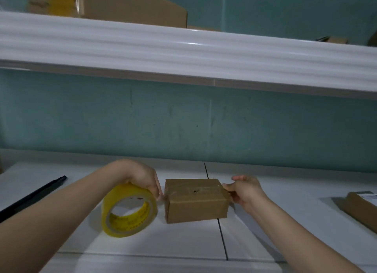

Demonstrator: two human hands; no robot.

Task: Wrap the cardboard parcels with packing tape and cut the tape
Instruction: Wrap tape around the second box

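Our forearms (51,215) enter at seven and five o'clock. Our left hand (142,178) grips the tape roll (128,209) just beside the nine o'clock end of the parcel (195,201). Our right hand (244,193) pinches its three o'clock end. The parcel rests on the table (183,240). We should pull the tape taut and press it flat.

Dim, teal-tinted indoor light, soft glare on the white shelf (183,54), wide-angle bending at edges, overall soft blur
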